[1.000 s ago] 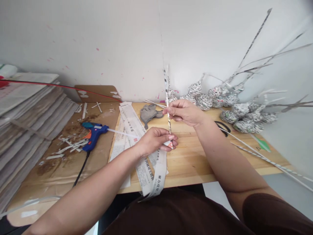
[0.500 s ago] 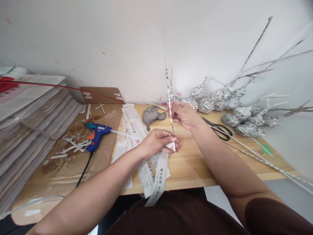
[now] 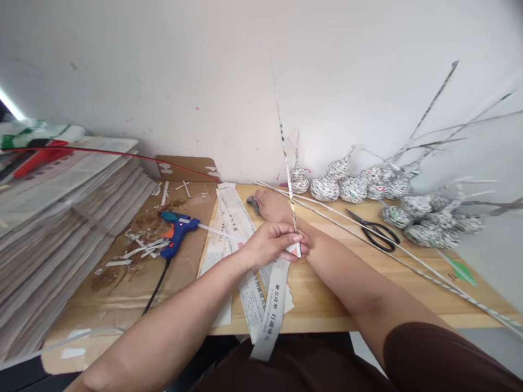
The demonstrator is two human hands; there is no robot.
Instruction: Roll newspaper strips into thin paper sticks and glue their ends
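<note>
My left hand (image 3: 278, 243) pinches the lower end of a thin rolled newspaper tube (image 3: 288, 171), which stands nearly upright and thins toward its tip. From under those fingers a newspaper strip (image 3: 272, 310) hangs down past the table edge to the lap. My right arm crosses behind the left hand. At its end, my right hand (image 3: 272, 204) is closed over a small grey cloth (image 3: 253, 203), most of it covered by the fingers. Several loose newspaper strips (image 3: 237, 218) lie fanned out on the table to the left of the tube.
A blue glue gun (image 3: 176, 237) lies on cardboard (image 3: 134, 294) among white scraps, left of the strips. Beyond it rises a newspaper stack (image 3: 93, 218). At right are black scissors (image 3: 378, 234), long paper tubes (image 3: 408, 261) and several woven paper gourds (image 3: 353, 189).
My right hand has let go of the tube and moved left and down onto the grey cloth. The left hand keeps its hold on the tube. The view has shifted slightly.
</note>
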